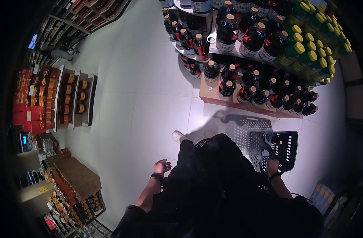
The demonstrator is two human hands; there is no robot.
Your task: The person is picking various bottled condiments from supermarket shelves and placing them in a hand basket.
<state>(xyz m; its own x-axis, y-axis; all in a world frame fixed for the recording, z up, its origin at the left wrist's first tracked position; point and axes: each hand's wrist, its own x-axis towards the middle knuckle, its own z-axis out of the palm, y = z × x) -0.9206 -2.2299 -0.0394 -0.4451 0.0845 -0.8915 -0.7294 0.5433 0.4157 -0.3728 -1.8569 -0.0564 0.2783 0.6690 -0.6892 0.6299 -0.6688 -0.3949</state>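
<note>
My left hand [162, 167] hangs beside my left leg with its fingers apart and nothing in it. On the other side, my right hand [272, 166] is closed around the dark handle of a shopping basket [293, 152] with slotted walls. Inside the basket there is a dark object [272, 139] with a small orange spot, partly hidden and too small to name. Ahead of me, dark bottles with tan caps [247, 92] stand on a low cardboard base [219, 98]. More dark bottles [228, 33] and yellow-capped green bottles [297, 51] fill the shelf above.
Shelves with red packages and jars [68, 97] run along the left. A large brown cardboard box [72, 174] tops a display at the lower left. The pale tiled floor [143, 91] lies between the displays. My shoe [179, 136] points forward.
</note>
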